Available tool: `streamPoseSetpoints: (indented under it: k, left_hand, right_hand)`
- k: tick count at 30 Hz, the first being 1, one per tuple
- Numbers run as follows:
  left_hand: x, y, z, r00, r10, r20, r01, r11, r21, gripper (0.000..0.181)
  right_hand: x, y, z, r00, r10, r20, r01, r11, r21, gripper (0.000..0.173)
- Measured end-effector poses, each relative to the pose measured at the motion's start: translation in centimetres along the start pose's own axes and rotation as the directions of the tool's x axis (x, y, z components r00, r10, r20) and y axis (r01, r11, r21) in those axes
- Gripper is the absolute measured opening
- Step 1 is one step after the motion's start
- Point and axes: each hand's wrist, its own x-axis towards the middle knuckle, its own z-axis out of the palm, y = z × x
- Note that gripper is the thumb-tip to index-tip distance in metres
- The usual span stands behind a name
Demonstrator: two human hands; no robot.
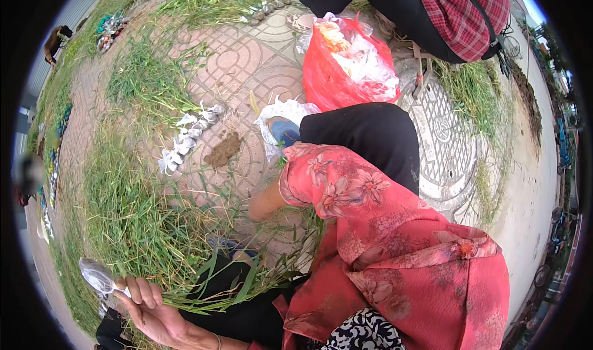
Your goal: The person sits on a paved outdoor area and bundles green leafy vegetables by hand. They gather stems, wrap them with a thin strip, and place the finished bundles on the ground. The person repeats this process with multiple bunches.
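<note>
My left hand (155,310) holds a small bunch of green grass stems by its root end. A white, partly see-through plastic wrapping (96,274) covers the lump at that end. The long leaves (222,303) trail to the right across my black trouser leg. My right arm (268,202) shows bare below the red floral sleeve and is bent downward over the grass; the right hand itself is hidden. Beneath and beyond the hands lies a large heap of loose cut grass (134,211). Several white-wrapped root bundles (184,142) lie in a row with their grass pointing away.
A mound of wet soil (223,150) sits on the patterned paving. My blue shoe (283,131) rests on a white plastic bag (296,109). Beside my knee stands a red bag (324,88) of plastic bags. A manhole cover (442,132) and a seated person (463,16) are nearby.
</note>
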Motion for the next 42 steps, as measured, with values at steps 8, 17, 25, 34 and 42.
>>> streamPoseSetpoints:
  k: [8,17,25,34,42]
  left_hand:
    - [1.9,-2.8,2.0,0.995,-0.095,-0.018,0.097,0.992,0.085,0.018]
    - [2.0,-5.2,0.7,0.987,-0.151,-0.051,0.158,0.901,0.404,0.019]
    - [1.8,-8.0,4.4,0.978,-0.207,-0.016,0.192,0.875,0.445,0.023]
    - [1.2,-8.9,6.2,0.997,-0.057,-0.059,0.079,0.866,0.494,0.023]
    - [1.0,-8.2,6.1,0.98,-0.197,0.014,0.172,0.886,0.43,0.023]
  right_hand:
    - [-3.6,-1.0,-9.4,0.953,0.165,-0.254,-0.191,0.978,-0.082,0.016]
    - [-15.7,-6.1,-20.3,0.68,0.136,-0.721,-0.277,0.958,-0.08,0.015]
    - [-26.6,-10.1,-21.7,0.372,0.002,-0.928,0.132,0.99,0.055,0.013]
    - [-25.2,-11.2,-21.5,0.536,0.093,-0.839,-0.151,0.988,0.013,0.011]
    - [-24.2,-11.4,-22.3,0.465,0.025,-0.885,0.515,0.805,0.293,0.016]
